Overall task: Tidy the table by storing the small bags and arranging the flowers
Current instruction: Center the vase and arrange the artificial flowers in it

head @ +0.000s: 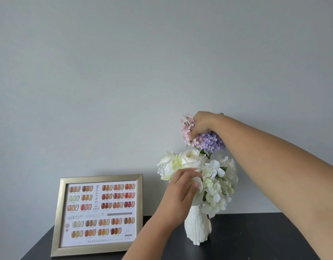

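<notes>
A white ribbed vase (197, 227) stands on the black table (255, 241) and holds a bunch of flowers. White roses (188, 158) and white hydrangeas (218, 186) fill its lower part; a pink sprig (187, 128) and a purple cluster (211, 140) rise above them. My right hand (202, 122) reaches over the top and grips the pink sprig. My left hand (182, 186) is at the front of the bunch, fingers pinching a white petal. No small bags are in view.
A gold-framed nail-colour chart (98, 212) leans against the grey wall left of the vase. The table's left edge runs diagonally below the frame. Bare black tabletop lies right of the vase.
</notes>
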